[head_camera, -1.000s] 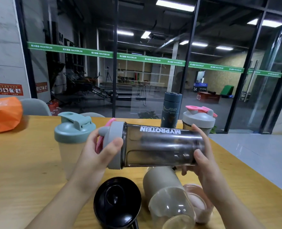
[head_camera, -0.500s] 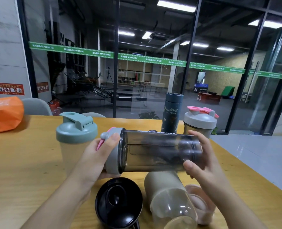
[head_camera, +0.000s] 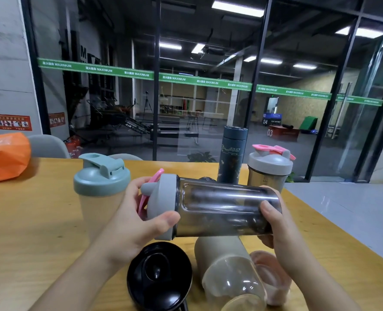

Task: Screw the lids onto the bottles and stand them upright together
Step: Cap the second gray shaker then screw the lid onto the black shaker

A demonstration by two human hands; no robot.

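Head view: smoky bottle [head_camera: 226,212] lies sideways between both hands [head_camera: 127,223]

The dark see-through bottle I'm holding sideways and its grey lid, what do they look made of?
Dark see-through bottle: probably smoky glossy plastic; a long highlight runs along it and its inside shows through. Grey lid: likely matte opaque plastic, without sharp reflections.

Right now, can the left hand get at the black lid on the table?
Probably not yet: the left hand grips the grey lid of the smoky bottle. The black lid lies uncovered just below it, so once freed, yes.
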